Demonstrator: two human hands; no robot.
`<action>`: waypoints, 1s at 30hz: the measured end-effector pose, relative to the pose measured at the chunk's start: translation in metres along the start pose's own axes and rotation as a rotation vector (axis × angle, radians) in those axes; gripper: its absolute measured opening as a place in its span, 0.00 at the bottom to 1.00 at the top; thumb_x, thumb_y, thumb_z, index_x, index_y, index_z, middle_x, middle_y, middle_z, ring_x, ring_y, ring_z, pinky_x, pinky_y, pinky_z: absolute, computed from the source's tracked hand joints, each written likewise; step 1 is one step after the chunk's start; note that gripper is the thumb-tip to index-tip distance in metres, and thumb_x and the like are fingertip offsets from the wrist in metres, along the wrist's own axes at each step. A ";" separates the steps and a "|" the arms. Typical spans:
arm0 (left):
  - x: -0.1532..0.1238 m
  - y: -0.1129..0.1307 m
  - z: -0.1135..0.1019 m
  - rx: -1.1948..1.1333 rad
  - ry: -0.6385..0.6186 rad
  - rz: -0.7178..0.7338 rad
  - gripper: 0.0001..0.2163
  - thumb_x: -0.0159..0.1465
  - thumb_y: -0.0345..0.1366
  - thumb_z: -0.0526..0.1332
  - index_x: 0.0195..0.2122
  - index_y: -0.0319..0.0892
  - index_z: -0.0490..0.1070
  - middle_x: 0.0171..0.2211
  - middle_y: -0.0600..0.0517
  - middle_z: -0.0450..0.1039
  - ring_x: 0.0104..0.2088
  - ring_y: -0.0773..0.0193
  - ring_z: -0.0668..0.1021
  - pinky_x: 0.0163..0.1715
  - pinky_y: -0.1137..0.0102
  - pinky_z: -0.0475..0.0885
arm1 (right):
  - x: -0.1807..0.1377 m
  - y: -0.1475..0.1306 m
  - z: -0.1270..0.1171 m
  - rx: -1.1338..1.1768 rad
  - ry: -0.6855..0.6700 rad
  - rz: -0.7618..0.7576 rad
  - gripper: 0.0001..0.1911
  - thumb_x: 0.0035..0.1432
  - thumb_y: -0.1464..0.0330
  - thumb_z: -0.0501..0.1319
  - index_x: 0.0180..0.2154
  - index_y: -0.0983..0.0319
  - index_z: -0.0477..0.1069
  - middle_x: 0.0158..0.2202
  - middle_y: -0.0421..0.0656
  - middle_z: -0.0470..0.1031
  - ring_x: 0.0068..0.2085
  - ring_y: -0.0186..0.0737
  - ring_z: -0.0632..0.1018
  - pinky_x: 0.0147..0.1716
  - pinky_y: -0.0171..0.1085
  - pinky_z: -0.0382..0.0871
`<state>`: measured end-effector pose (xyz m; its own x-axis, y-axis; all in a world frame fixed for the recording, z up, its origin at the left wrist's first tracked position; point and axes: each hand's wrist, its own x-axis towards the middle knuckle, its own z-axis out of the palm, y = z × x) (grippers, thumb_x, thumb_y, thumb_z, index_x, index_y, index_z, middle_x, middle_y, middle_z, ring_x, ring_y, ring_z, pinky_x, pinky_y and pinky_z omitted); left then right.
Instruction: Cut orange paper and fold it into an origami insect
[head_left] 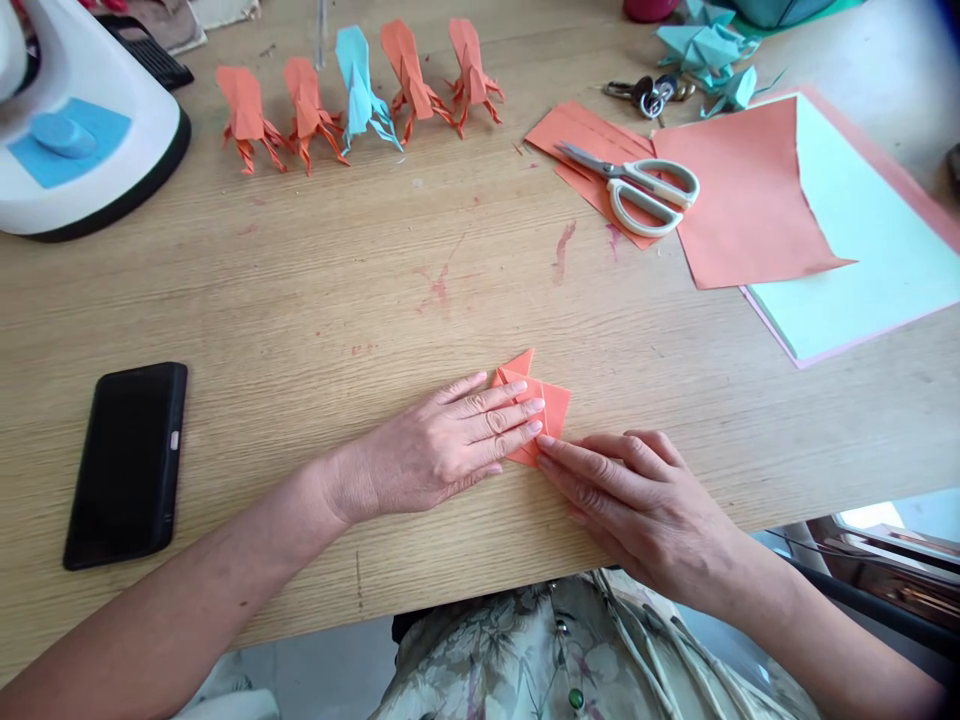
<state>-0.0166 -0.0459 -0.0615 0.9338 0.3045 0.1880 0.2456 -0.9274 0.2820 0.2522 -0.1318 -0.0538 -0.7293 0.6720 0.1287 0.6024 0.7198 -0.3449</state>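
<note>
A small folded piece of orange paper (556, 408) lies on the table in front of me, with pointed corners at its top and right. My left hand (465, 435) rests flat across it, fingers stretched out and pressing on its left and middle part. At its lower edge, my right hand (637, 495) touches the paper with the extended index fingertip; the other fingers are loosely bent beneath and partly hidden. Part of the fold is covered by my left fingers.
Folded paper figures, several orange (405, 65) and one blue (358, 85), stand at the back. Scissors (652, 190) lie on orange strips beside orange sheets (739, 200) and pale green paper (870, 270). Keys (652, 97) and blue paper figures (709, 50) lie behind. A phone (124, 465) lies left.
</note>
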 end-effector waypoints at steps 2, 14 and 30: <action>0.001 0.001 -0.001 0.017 -0.010 -0.007 0.19 0.72 0.32 0.54 0.64 0.39 0.64 0.64 0.46 0.66 0.66 0.55 0.66 0.68 0.54 0.59 | -0.001 0.000 0.002 -0.007 -0.002 0.000 0.18 0.71 0.73 0.52 0.59 0.67 0.69 0.68 0.51 0.62 0.55 0.47 0.69 0.47 0.48 0.61; -0.016 -0.003 -0.002 0.217 0.256 -0.137 0.16 0.69 0.32 0.60 0.57 0.37 0.70 0.53 0.43 0.77 0.53 0.53 0.77 0.50 0.58 0.72 | 0.002 0.001 0.006 0.003 0.062 -0.013 0.13 0.70 0.74 0.53 0.49 0.67 0.74 0.65 0.51 0.66 0.53 0.46 0.72 0.46 0.47 0.61; -0.008 -0.004 -0.013 0.328 0.087 -0.037 0.15 0.68 0.25 0.58 0.56 0.32 0.70 0.56 0.40 0.75 0.57 0.53 0.76 0.54 0.57 0.70 | 0.002 0.002 0.008 0.005 0.083 -0.014 0.16 0.70 0.74 0.53 0.53 0.67 0.74 0.63 0.52 0.69 0.53 0.46 0.73 0.47 0.47 0.63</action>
<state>-0.0285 -0.0421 -0.0514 0.9006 0.3430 0.2670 0.3623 -0.9317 -0.0251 0.2492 -0.1303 -0.0616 -0.7085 0.6738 0.2098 0.5904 0.7288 -0.3468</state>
